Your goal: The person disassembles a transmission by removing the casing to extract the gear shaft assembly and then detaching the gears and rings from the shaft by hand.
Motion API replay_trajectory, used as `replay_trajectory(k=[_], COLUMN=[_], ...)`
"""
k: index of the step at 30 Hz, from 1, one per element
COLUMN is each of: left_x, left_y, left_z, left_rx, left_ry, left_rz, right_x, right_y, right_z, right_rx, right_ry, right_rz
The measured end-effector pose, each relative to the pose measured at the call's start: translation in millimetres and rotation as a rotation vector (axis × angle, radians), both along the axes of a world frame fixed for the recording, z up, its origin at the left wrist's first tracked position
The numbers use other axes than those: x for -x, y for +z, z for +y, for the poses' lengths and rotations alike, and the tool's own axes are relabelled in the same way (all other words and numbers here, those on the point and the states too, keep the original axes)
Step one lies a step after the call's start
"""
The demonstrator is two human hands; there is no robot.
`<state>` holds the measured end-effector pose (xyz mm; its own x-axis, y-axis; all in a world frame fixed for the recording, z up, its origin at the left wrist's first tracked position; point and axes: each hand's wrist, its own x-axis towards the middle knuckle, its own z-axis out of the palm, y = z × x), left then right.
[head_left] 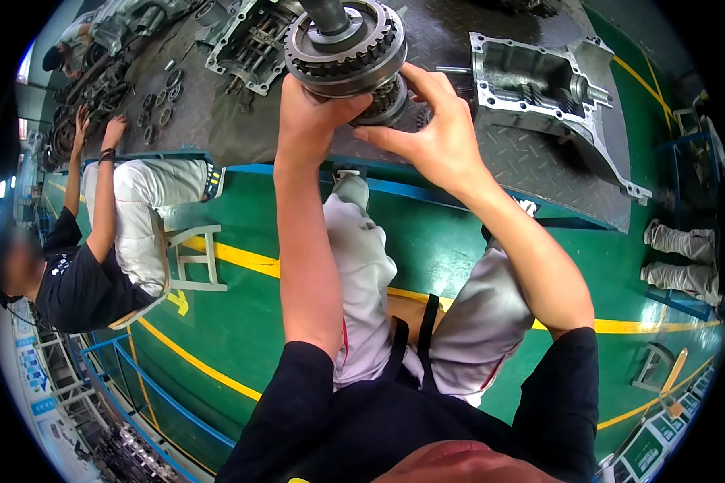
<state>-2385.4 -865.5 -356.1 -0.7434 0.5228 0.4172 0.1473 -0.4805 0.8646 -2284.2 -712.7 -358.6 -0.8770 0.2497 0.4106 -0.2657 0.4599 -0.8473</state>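
Observation:
A steel gear shaft assembly (346, 55), with a large toothed gear ring and a thick shaft rising from it, is held up over the front of the workbench. Wrapped around its left and underside is my left hand (318, 117), its fingers partly hidden behind the gear. My right hand (435, 125) grips the smaller lower gear (385, 101) between thumb and fingers. Right of my hands lies an open gearbox housing (532, 80) with a shaft inside. Another housing (258, 48) with rods in it stands behind my left hand.
The metal-topped workbench (515, 149) has a blue front edge. Several rings (165, 101) lie on its left part, near a seated co-worker (89, 258) whose hands reach over the bench. A white stool (197, 258) stands on the green floor. Another person's legs (681, 253) show at right.

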Motion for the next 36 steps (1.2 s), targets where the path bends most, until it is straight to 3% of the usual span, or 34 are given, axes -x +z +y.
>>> replay_trajectory(k=[7,25,34,36], left_x=[4,8,5,5], left_y=[-6,-14,-9,-10], left_z=[-4,-11,-3,-2], left_rx=[0.108,0.05,-0.014,-0.161], left_ry=[0.039,0.02,0.042,-0.01], left_rz=[0.092,0.075,0.115,-0.025], right_x=[-1,5,8,6], right_y=[3,0,0,2], right_z=[0,12,15,14], right_rx=[0.001,0.031,0.001,0.017], right_ry=[0.008,0.121,0.126,0.122], right_rz=[0.03,0.012,0.087,0.068])
